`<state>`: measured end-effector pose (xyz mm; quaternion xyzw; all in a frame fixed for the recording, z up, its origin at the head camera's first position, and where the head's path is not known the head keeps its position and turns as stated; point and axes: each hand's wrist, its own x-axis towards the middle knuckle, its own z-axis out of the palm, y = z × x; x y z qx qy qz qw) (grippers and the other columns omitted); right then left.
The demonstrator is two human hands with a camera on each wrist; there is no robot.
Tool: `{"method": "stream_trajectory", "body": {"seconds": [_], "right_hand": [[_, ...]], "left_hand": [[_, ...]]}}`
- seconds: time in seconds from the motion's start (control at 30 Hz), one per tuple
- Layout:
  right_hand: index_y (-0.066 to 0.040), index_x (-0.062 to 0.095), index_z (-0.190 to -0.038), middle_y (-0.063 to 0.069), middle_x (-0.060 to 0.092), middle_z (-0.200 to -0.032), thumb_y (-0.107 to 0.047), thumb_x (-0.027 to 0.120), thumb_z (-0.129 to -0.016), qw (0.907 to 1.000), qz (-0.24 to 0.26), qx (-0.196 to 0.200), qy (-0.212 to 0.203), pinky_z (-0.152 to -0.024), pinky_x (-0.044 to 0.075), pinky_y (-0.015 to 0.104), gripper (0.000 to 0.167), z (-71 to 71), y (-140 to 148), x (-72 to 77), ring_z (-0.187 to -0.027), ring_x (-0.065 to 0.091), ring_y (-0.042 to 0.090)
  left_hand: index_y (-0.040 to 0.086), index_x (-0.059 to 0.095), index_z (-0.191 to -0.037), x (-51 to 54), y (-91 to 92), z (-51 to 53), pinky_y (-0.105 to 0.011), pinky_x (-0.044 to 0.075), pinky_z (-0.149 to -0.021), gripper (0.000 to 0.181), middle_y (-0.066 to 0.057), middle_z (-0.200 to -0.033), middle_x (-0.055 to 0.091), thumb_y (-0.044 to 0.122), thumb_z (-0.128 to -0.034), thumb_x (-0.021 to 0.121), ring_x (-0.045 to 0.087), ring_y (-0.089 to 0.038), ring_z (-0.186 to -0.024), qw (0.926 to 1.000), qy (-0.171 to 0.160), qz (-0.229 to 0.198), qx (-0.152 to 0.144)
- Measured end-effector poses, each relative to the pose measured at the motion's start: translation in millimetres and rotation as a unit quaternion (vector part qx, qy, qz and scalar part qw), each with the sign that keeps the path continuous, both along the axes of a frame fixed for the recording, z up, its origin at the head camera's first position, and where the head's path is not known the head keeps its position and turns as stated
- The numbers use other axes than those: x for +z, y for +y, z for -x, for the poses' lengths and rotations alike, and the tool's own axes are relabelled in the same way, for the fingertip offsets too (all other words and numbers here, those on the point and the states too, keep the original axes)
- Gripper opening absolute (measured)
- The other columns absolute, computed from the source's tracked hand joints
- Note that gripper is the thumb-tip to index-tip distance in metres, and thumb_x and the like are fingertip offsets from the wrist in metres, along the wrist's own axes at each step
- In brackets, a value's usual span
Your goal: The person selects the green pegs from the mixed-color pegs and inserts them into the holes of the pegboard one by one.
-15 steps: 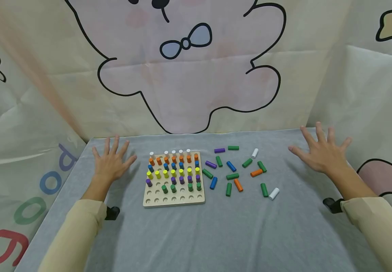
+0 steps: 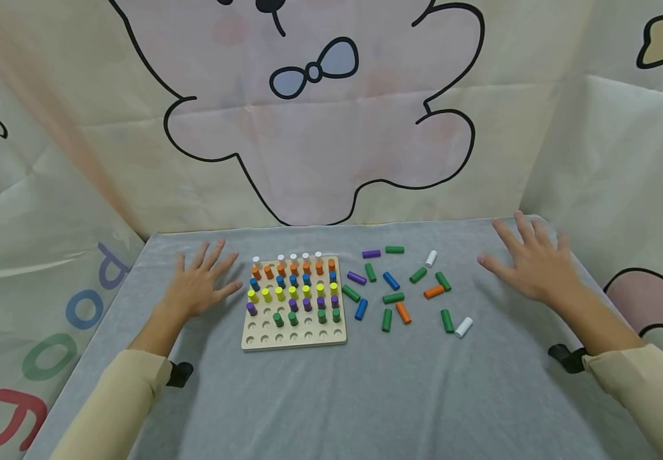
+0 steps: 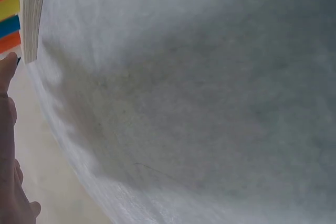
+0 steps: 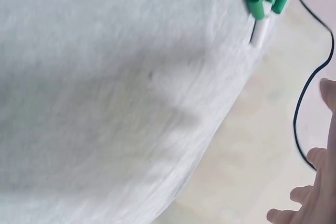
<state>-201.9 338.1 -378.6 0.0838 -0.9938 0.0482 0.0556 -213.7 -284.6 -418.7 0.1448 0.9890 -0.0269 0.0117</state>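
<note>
A wooden pegboard (image 2: 293,342) lies left of centre on the table, with white, orange, blue, yellow, purple and green pegs upright in its rows. Its front row of holes is bare, and other holes show between pegs. To its right several loose pegs lie scattered, among them a purple peg (image 2: 357,278), an orange peg (image 2: 403,313), a blue peg (image 2: 361,310) and a white peg (image 2: 463,328). My left hand (image 2: 199,281), fingers spread, hovers just left of the board and holds nothing. Likewise spread and holding nothing, my right hand (image 2: 538,265) is above the table right of the loose pegs.
A grey cloth (image 2: 377,402) covers the table. Printed fabric walls (image 2: 331,140) rise behind it and at both sides. Each wrist wears a dark strap-like piece, the left one (image 2: 179,375) and the right one (image 2: 567,359) near the sleeve cuffs.
My left hand has moved right, closer to the pegboard, and turned slightly inward. The right hand has shifted a little to the left. Board and pegs have stayed where they were.
</note>
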Motion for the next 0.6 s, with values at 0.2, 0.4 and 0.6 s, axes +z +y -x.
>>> {"method": "stream_trajectory", "body": {"seconds": [0.2, 0.4, 0.6], "right_hand": [[-0.013, 0.021, -0.159, 0.032, 0.014, -0.159, -0.060, 0.052, -0.096, 0.9993, 0.029, 0.021, -0.006, -0.097, 0.019, 0.078, 0.085, -9.7, -14.2, 2.2, -0.139, 0.021, 0.057], [-0.009, 0.021, -0.159, 0.034, 0.023, -0.155, -0.055, 0.058, -0.095, 0.9946, 0.097, 0.020, -0.031, -0.094, 0.026, 0.078, 0.087, -13.9, -23.7, -0.1, -0.135, 0.029, 0.057], [-0.002, 0.028, -0.155, 0.032, 0.038, -0.149, -0.045, 0.068, -0.093, 0.9788, 0.199, 0.022, -0.043, -0.095, 0.037, 0.071, 0.086, -15.7, -29.6, -8.9, -0.130, 0.041, 0.053]], "left_hand": [[0.018, 0.035, -0.156, 0.3, 5.5, -9.3, -0.073, 0.010, -0.111, 0.074, -0.012, -0.165, 0.017, 0.060, -0.0966, 0.049, 0.015, -0.043, -0.149, 0.9989, 0.016, 0.006, -0.042], [0.017, 0.036, -0.156, 1.3, 11.2, -15.0, -0.071, 0.012, -0.111, 0.076, -0.011, -0.164, 0.023, 0.060, -0.0958, 0.052, 0.019, -0.041, -0.149, 0.9972, 0.014, 0.002, -0.074], [0.018, 0.035, -0.156, -2.7, 12.8, -17.3, -0.071, 0.014, -0.111, 0.076, -0.011, -0.163, 0.025, 0.061, -0.0954, 0.051, 0.020, -0.042, -0.148, 0.9955, 0.002, 0.006, -0.094]]}}
